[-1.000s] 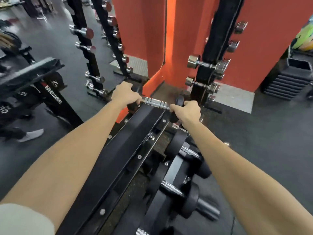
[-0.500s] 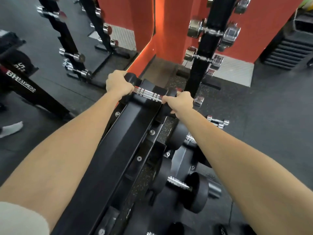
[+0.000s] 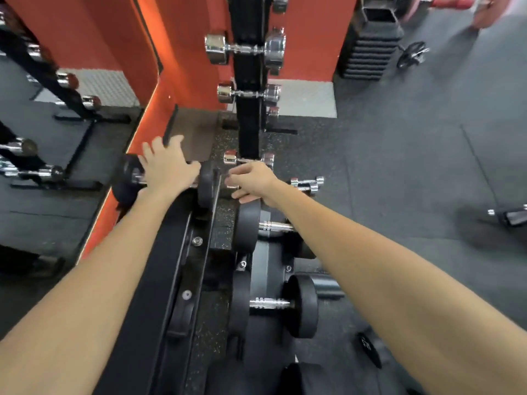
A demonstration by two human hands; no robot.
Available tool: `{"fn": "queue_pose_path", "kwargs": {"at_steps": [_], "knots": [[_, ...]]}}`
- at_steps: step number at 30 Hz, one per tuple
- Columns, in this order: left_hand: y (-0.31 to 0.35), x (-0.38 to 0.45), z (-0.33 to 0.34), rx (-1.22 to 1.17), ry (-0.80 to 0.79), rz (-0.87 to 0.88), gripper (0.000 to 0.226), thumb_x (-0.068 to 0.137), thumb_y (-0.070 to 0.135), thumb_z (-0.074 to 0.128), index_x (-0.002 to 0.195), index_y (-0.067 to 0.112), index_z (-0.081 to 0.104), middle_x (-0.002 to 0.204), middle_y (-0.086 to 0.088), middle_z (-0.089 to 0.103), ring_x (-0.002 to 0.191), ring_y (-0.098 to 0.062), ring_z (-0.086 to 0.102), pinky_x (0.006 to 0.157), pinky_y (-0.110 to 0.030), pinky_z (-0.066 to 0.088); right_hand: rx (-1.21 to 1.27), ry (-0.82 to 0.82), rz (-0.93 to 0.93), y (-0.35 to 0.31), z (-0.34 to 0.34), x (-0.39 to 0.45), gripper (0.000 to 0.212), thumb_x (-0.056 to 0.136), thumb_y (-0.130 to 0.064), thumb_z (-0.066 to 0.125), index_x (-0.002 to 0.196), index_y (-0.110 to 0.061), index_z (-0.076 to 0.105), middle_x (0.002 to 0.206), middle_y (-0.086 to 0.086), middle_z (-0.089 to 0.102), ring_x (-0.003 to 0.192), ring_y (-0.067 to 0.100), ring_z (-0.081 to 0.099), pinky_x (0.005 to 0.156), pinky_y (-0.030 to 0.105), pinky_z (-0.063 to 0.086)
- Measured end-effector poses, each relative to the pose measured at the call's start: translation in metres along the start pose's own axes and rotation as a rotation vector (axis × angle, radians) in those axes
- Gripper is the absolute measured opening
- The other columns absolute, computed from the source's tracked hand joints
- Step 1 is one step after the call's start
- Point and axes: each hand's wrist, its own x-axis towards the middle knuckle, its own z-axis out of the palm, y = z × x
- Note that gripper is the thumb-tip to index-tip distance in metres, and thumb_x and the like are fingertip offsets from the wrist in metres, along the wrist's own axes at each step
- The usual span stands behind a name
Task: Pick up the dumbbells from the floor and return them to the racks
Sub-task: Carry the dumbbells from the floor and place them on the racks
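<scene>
While the black dumbbell (image 3: 134,178) lies at the far end of the rack (image 3: 159,280), the left hand (image 3: 166,166) hovers over its handle with a wide, empty grip; the right hand (image 3: 252,181), fingers spread, holds nothing just beside it.

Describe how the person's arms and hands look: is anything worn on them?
Both forearms are bare up to the frame's lower edge. The left hand and the right hand wear no gloves, and no rings, watch or wrist straps are visible. No sleeve shows in this view, and no markings can be seen.
</scene>
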Motion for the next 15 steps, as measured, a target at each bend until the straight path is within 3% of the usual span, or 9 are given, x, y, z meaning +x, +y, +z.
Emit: {"fn": "queue_pose_path", "kwargs": {"at_steps": [2, 5, 9, 15], "knots": [[0.051, -0.020, 0.013, -0.071, -0.059, 0.132, 0.064, 0.091, 0.032, 0.068, 0.151, 0.019, 0.049, 0.155, -0.026, 0.041, 0.146, -0.047, 0.034, 0.122, -0.053, 0.028, 0.080, 0.053, -0.015, 0.018, -0.027, -0.020, 0.030, 0.100, -0.015, 0.065, 0.129, -0.014, 0.065, 0.123, 0.015, 0.075, 0.072, 0.016, 0.067, 0.080, 0.036, 0.063], [0.129, -0.057, 0.024, -0.227, -0.161, 0.262, 0.051, 0.093, 0.031, 0.066, 0.142, 0.020, 0.057, 0.146, -0.018, 0.053, 0.133, -0.039, 0.052, 0.107, -0.047, 0.043, 0.128, 0.139, -0.030, 0.049, -0.083, -0.064, 0.023, 0.099, -0.012, 0.062, 0.122, -0.019, 0.064, 0.122, 0.015, 0.075, 0.069, 0.014, 0.066, 0.074, 0.031, 0.060], [0.217, -0.119, 0.041, -0.281, -0.312, 0.416, 0.042, 0.094, 0.029, 0.063, 0.136, 0.022, 0.064, 0.139, -0.006, 0.064, 0.128, -0.026, 0.058, 0.104, -0.040, 0.046, 0.270, 0.349, -0.038, 0.098, -0.175, -0.145, 0.027, 0.098, -0.005, 0.059, 0.122, -0.017, 0.064, 0.108, 0.010, 0.074, 0.063, 0.011, 0.063, 0.064, 0.025, 0.054], [0.342, -0.236, 0.064, -0.248, -0.453, 0.607, 0.034, 0.090, 0.029, 0.064, 0.124, 0.028, 0.068, 0.125, 0.002, 0.071, 0.121, -0.023, 0.061, 0.105, -0.041, 0.049, 0.458, 0.671, -0.092, 0.181, -0.290, -0.288, 0.033, 0.096, -0.009, 0.060, 0.128, -0.017, 0.064, 0.113, 0.006, 0.073, 0.074, 0.014, 0.067, 0.066, 0.023, 0.054]]}}
